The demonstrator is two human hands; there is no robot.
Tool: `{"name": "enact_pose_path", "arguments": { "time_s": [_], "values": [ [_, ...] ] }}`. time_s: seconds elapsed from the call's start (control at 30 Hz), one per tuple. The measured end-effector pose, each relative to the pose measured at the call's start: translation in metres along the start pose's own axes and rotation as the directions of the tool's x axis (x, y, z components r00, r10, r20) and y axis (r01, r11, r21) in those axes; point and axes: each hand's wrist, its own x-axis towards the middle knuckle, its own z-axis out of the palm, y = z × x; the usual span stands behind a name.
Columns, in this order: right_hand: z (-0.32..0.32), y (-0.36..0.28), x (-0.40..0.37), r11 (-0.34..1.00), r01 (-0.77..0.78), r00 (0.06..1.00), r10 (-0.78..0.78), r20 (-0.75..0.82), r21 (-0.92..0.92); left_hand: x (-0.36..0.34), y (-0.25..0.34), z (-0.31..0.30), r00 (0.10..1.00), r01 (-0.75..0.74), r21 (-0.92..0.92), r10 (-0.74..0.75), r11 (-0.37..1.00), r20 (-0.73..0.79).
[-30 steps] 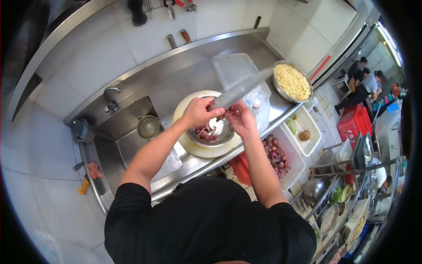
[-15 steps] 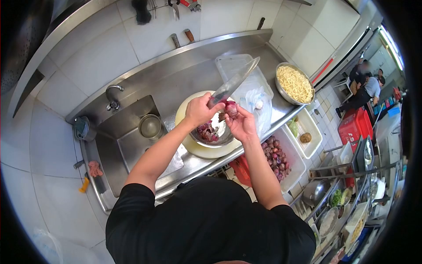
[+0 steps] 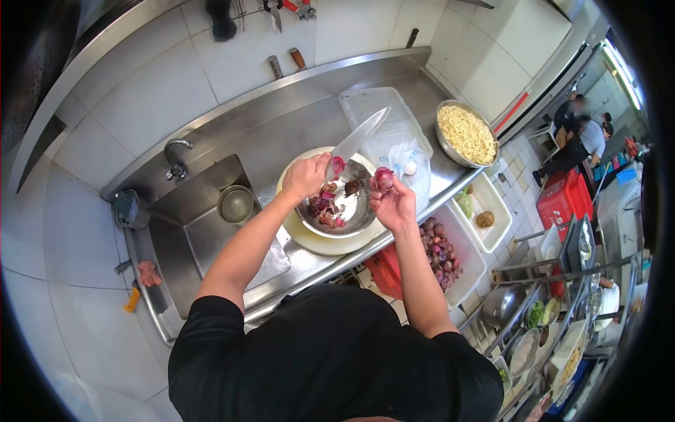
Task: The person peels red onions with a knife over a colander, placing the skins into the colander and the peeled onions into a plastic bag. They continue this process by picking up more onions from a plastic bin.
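My left hand (image 3: 305, 177) is wrapped round the handle of a large knife (image 3: 362, 133), its blade tilted up to the right. A piece of red onion peel (image 3: 337, 165) shows against the blade near that hand. Between its fingertips my right hand (image 3: 394, 205) holds a red onion (image 3: 384, 178), over the right rim of a metal bowl (image 3: 363, 219). Onion skins and trimmings (image 3: 325, 205) lie in the bowl, which rests on a round pale board (image 3: 309, 243). More red onions (image 3: 439, 257) fill a white bin below the counter edge.
A sink (image 3: 204, 211) with a faucet (image 3: 176, 158) is at the left. A bowl of noodles (image 3: 467, 135), a clear plastic lid (image 3: 387, 112) and a plastic bag (image 3: 415, 165) sit on the counter. Shelves (image 3: 562, 271) stand right; people (image 3: 587, 141) are in the background.
My hands have moved apart. The knife has moved left and down, away from the onion, and more of the bowl's inside shows. A dark piece of peel now shows over the bowl.
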Motion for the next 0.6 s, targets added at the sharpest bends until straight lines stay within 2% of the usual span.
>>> {"name": "enact_pose_path", "arguments": {
  "time_s": [0.03, 0.13, 0.23, 0.33, 0.37, 0.47, 0.6],
  "values": [
    [0.001, 0.0, -0.001, 1.0, 0.003, 0.999, -0.003, 0.041, 0.0, 0.001, -0.003, 0.003, 0.999, 0.035, 0.036, -0.035, 0.999, 0.017],
    [-0.002, 0.0, 0.001, 1.0, -0.005, 0.997, 0.004, 0.082, 0.01, -0.008, 0.013, -0.006, 1.0, 0.0, 0.237, 0.0, 0.971, 0.001],
    [-0.006, 0.004, 0.004, 0.995, 0.03, 0.999, -0.026, 0.043, -0.099, -0.012, 0.031, -0.011, 1.0, 0.019, 0.267, -0.022, 0.963, 0.007],
    [-0.001, 0.008, 0.003, 0.993, 0.036, 0.999, -0.035, 0.018, -0.116, -0.012, 0.039, -0.003, 0.987, 0.043, -0.052, -0.034, 0.998, 0.158],
    [0.002, 0.01, 0.003, 0.992, 0.035, 0.999, -0.032, 0.024, -0.123, -0.014, 0.042, 0.002, 0.992, -0.034, -0.088, 0.044, 0.996, 0.119],
    [0.01, 0.014, 0.003, 0.988, 0.039, 0.999, -0.034, 0.031, -0.148, -0.02, 0.053, 0.014, 0.994, -0.108, -0.14, 0.109, 0.984, -0.007],
    [0.017, 0.012, 0.002, 0.977, 0.044, 0.999, -0.042, 0.016, -0.209, -0.021, 0.059, 0.014, 0.992, -0.124, -0.188, 0.122, 0.974, -0.023]
  ]
}}
